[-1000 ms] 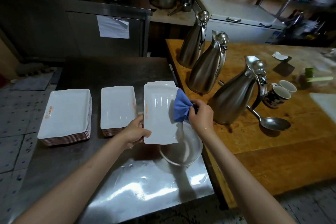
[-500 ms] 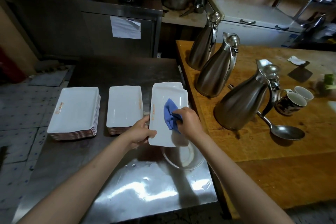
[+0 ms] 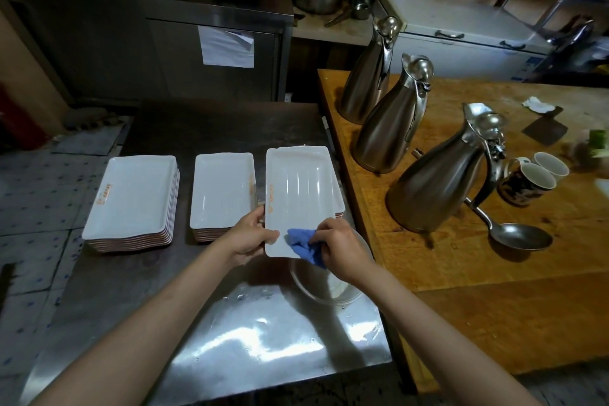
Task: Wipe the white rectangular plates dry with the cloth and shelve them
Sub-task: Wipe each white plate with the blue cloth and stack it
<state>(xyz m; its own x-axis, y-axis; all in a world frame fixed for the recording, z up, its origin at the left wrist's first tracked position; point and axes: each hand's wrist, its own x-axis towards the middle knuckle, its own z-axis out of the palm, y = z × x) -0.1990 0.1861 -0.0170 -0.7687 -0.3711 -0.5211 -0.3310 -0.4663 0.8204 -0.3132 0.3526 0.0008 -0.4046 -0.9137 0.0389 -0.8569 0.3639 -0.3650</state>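
Plate [image 3: 296,194] gripped by left hand [image 3: 247,237], right hand [image 3: 342,250] pressing blue cloth [image 3: 304,245]

Steel tabletop [image 3: 204,333], wet and glinting at near edge. On it: tall stack of white rectangular plates [image 3: 131,198] at left; narrower stack [image 3: 222,194] just right of it; third stack [image 3: 336,198] by right edge, mostly hidden. Clear bowl [image 3: 326,287] near right edge.

Wooden tabletop [image 3: 461,280] butts against right side. On it: three steel jugs [image 3: 435,181], two mugs [image 3: 530,181] touching, ladle [image 3: 514,234], dark scraper [image 3: 545,128], crumpled white scrap [image 3: 537,104].
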